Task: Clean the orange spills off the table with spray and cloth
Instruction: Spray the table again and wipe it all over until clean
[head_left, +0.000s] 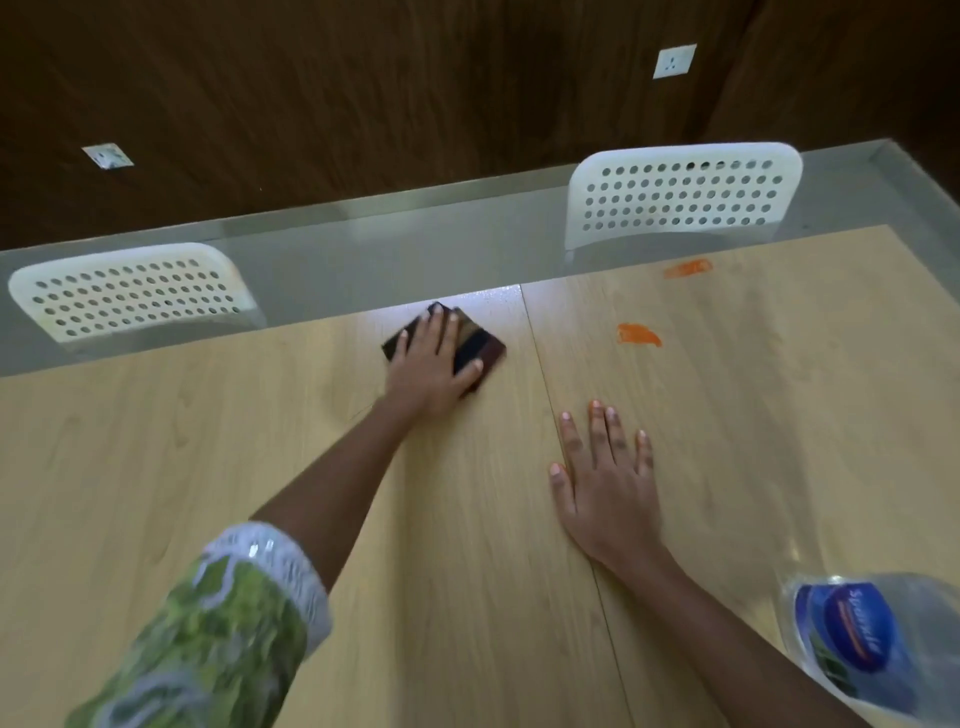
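Though flat, cloth (470, 347) under fingers (435, 326) (left).

cloth (480, 353) — dark, flat near far edge | orange spills (639, 334) (687, 268) — right | bottle (878, 639) — lower right

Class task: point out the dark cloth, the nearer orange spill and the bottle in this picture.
dark cloth (480, 349), head view, bare corner right of the left hand (430, 364) pressing it.
nearer orange spill (639, 334), head view, middle of the smear.
bottle (862, 642), head view, blue label.

Left arm wears a green patterned sleeve (208, 639) with white lace cuff (291, 566).
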